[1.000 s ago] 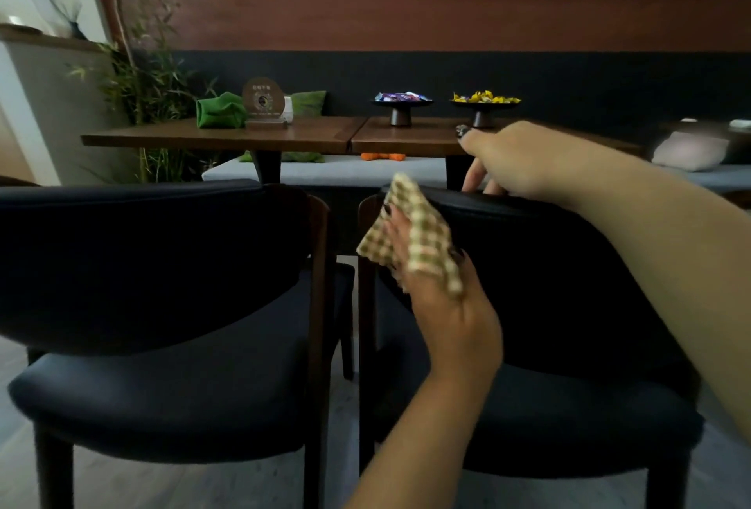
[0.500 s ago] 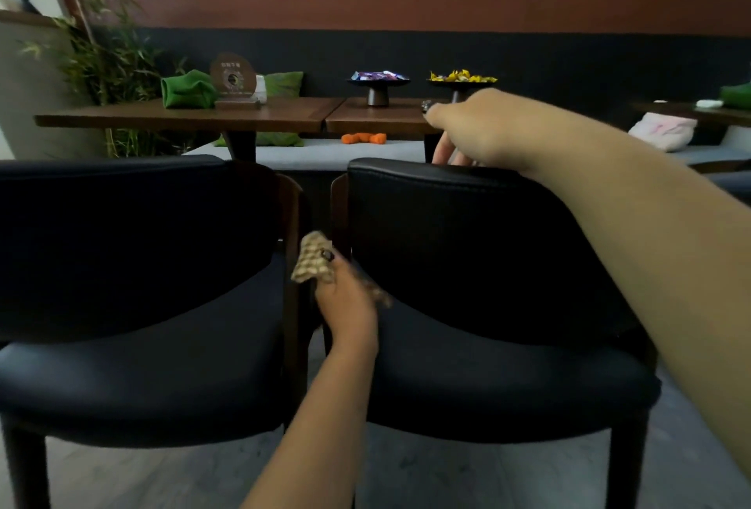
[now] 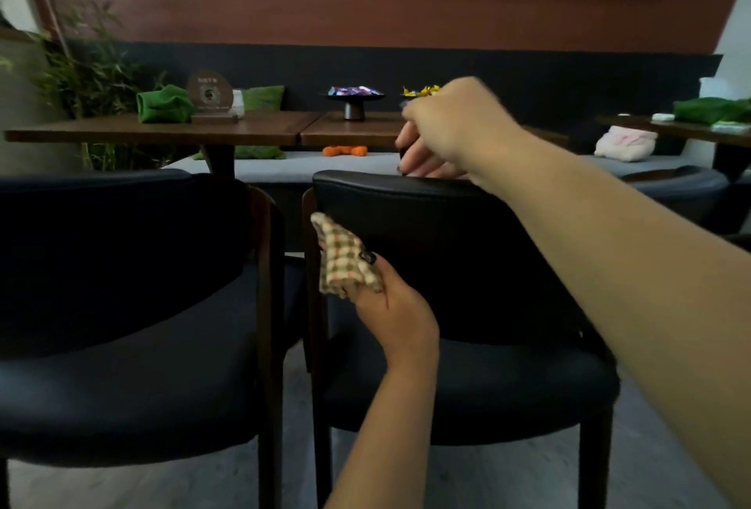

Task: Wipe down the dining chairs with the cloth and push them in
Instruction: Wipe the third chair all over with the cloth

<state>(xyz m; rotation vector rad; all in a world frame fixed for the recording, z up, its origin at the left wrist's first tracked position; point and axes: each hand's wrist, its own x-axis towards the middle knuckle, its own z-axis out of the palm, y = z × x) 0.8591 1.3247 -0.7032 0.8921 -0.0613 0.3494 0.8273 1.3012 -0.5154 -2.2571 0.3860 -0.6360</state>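
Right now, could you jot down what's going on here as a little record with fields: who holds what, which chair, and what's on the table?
left hand: holds the checked beige cloth against the backrest's left edge
right hand: fingers curled over the top of the backrest
chair being wiped: right black padded chair with dark wooden legs
neighbouring chair: matching black chair, beside it on the left
wooden table: beyond the chairs; bears a folded green towel, a round wooden sign, a black pedestal dish of sweets
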